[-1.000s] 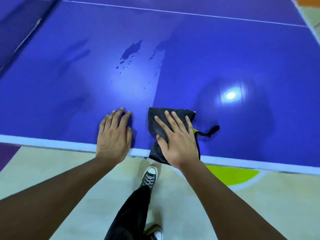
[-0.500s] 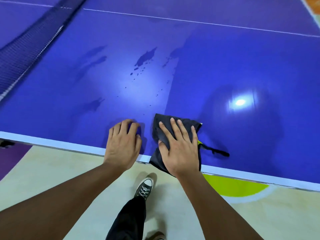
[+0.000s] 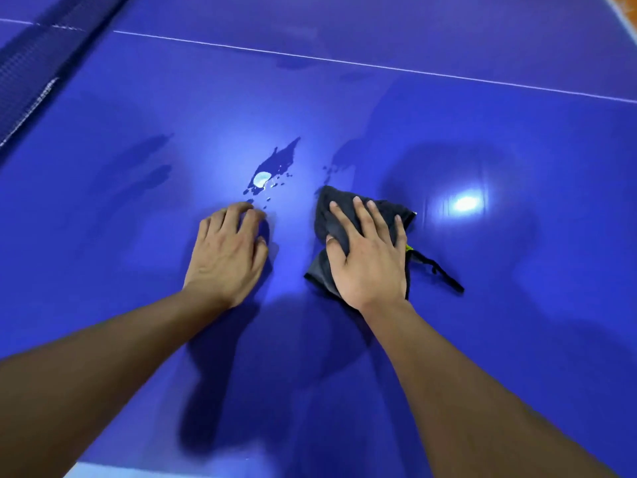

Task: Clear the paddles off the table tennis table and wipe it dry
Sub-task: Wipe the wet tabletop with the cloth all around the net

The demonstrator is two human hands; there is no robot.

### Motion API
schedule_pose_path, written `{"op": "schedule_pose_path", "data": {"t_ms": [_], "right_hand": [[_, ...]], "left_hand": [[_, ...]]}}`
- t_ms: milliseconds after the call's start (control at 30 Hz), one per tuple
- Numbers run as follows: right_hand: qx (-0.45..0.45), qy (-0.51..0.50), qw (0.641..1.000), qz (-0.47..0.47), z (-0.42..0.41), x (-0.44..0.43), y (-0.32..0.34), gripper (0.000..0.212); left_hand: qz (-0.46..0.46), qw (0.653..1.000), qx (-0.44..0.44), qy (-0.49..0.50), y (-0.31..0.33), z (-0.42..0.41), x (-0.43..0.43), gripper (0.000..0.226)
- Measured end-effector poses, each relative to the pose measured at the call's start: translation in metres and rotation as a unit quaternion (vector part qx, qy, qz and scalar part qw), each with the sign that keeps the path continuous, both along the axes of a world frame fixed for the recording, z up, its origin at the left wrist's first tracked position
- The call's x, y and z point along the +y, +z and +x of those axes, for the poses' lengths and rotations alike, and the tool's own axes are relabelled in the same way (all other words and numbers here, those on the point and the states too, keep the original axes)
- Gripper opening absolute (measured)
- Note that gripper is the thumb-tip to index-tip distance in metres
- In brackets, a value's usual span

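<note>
Both hands have slid in from the near edge. The right hand presses flat, fingers straight, on the crumpled dark grey cloth. The left hand rests empty on the blue table tennis table. Best to push the cloth left, firmly, over the water puddle.

**Table Surface — Hand and Cloth Position**

The right hand lay flat on a dark cloth, fingers spread, pressing it to the blue table. A thin black strap trailed from the cloth's right side. The left hand rested on the bare surface beside it, fingertips bent. A water puddle with scattered droplets sat just beyond the left fingertips — apart from the cloth. The net crossed the upper left corner.
</note>
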State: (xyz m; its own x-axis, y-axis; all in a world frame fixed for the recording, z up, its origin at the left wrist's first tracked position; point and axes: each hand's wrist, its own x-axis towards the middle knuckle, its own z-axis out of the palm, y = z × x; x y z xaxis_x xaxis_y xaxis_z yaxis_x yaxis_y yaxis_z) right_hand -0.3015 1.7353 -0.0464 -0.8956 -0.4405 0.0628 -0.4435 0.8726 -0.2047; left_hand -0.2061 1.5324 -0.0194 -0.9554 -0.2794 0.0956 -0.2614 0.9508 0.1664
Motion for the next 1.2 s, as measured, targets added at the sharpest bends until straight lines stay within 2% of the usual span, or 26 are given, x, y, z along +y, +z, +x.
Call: {"op": "schedule_pose_path", "data": {"t_ms": [267,400,767,1000,1200], "right_hand": [[0.006,-0.048,0.999,0.005,-0.161,-0.056,-0.002,0.067],[0.01,-0.066,0.998,0.007,-0.233,-0.076,-0.003,0.064],[0.001,-0.095,0.995,0.014,-0.409,-0.124,0.004,0.057],[0.011,-0.096,0.995,0.023,-0.431,-0.134,0.005,0.058],[0.007,-0.028,0.999,0.023,-0.38,-0.137,0.006,0.06]], "left_hand": [[0.019,0.999,0.018,-0.037,0.001,-0.167,-0.079,0.046],[0.028,0.999,0.001,-0.046,-0.006,-0.233,-0.104,0.046],[0.037,0.998,-0.03,-0.035,-0.017,-0.254,-0.109,0.054],[0.044,0.998,-0.03,-0.036,-0.019,-0.254,-0.112,0.054],[0.037,0.999,-0.008,-0.037,-0.021,-0.255,-0.111,0.048]]}}
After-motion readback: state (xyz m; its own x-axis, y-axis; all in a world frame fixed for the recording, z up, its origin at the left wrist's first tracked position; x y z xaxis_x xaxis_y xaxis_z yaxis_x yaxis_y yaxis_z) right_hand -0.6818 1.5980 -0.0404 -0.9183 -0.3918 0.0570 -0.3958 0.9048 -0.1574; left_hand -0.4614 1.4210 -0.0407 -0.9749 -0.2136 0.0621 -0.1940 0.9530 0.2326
